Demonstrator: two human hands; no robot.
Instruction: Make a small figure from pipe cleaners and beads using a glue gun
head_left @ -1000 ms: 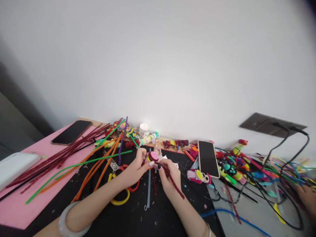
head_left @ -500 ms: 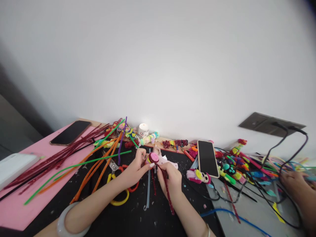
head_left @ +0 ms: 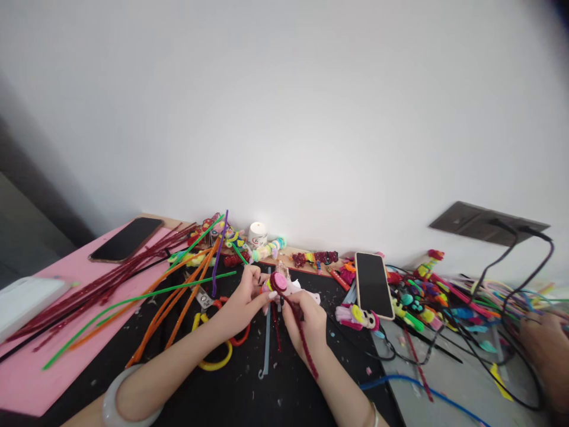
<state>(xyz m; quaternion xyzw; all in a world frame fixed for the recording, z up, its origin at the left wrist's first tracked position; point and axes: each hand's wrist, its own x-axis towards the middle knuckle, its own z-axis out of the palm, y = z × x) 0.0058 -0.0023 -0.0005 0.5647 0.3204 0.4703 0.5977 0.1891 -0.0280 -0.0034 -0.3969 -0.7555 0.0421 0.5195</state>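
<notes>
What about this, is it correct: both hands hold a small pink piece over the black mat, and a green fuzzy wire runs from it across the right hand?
Not quite: the head view shows the fuzzy wire is dark red, not green. The rest holds: the left hand and right hand hold the small pink piece over the black mat.

On my counter [head_left: 249, 397]: phone [head_left: 127, 238] on pink mat [head_left: 26, 373], second phone [head_left: 374, 284], white jar [head_left: 258, 233], orange stems [head_left: 175, 308], yellow ring [head_left: 216, 362].

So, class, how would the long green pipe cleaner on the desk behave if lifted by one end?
The green pipe cleaner probably droops rather than staying straight: it is long, thin and already curves on the black mat. Being so thin, it is likely light.
</notes>
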